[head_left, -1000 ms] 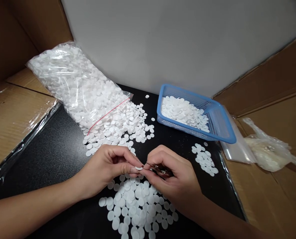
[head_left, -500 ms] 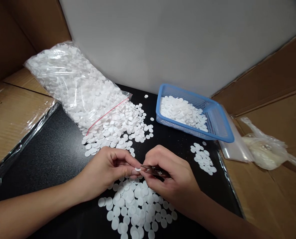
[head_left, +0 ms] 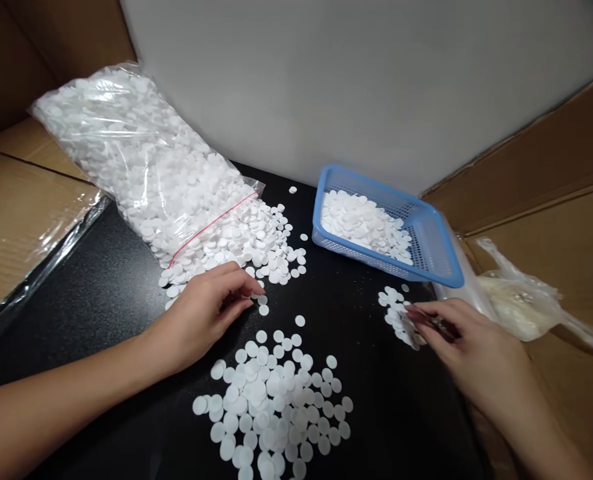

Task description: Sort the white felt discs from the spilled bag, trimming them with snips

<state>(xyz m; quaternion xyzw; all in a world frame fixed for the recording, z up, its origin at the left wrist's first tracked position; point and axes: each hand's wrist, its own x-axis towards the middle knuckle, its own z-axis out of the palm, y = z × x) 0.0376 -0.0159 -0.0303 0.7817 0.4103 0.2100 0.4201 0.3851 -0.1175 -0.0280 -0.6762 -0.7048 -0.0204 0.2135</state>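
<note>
My left hand (head_left: 210,308) hovers at the front edge of the spilled white discs (head_left: 276,257), thumb and forefinger slightly apart beside a few loose ones. Nothing is visibly held in it. Over at the right, my right hand (head_left: 471,340) is closed around a small dark metal tool (head_left: 439,323) that looks like a nail clipper. Its tip is over a small group of white discs (head_left: 395,312), partly covering them. Between my hands and nearer to me lies a loose spread of white discs (head_left: 276,400) on the black tabletop (head_left: 346,333).
A clear zip bag (head_left: 136,160) full of white discs leans at the back left, its mouth toward me. A blue mesh basket (head_left: 391,267) with more discs stands at the back right. Beyond it lies a knotted plastic bag (head_left: 519,307). Cardboard (head_left: 566,233) borders the table.
My hands were together at the centre, with one disc between the left fingers and the tool. My left hand has moved up-left, and my right hand has carried the tool far right.
</note>
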